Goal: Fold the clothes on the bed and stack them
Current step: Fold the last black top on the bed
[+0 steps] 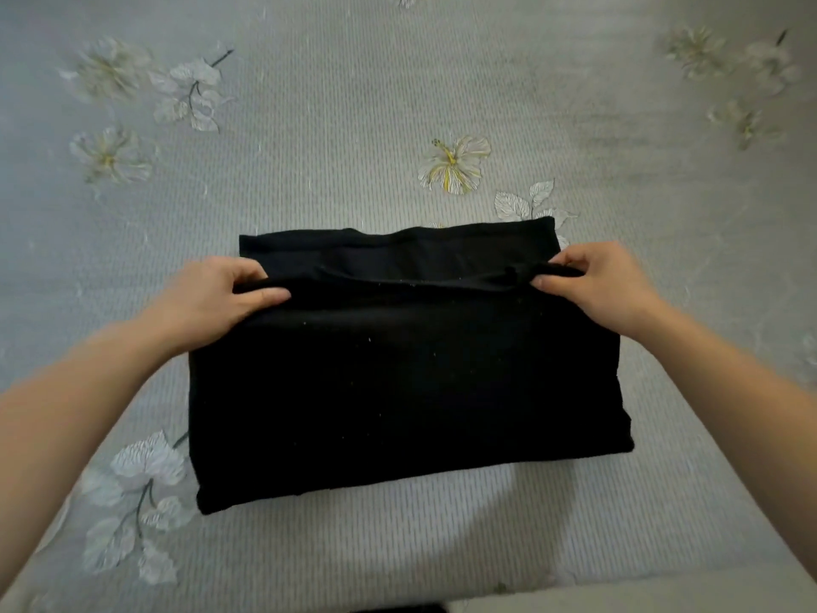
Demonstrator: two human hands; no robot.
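A black garment lies folded into a wide rectangle in the middle of the bed. Its upper layer ends in an edge short of the far hem, leaving a strip of the lower layer showing behind. My left hand pinches the left corner of that upper edge between thumb and fingers. My right hand pinches the right corner of the same edge. Both corners are raised slightly off the layer below.
The bed is covered by a grey striped sheet printed with pale flowers and leaves. The bed's near edge runs along the bottom right of the view. No other clothes are in view.
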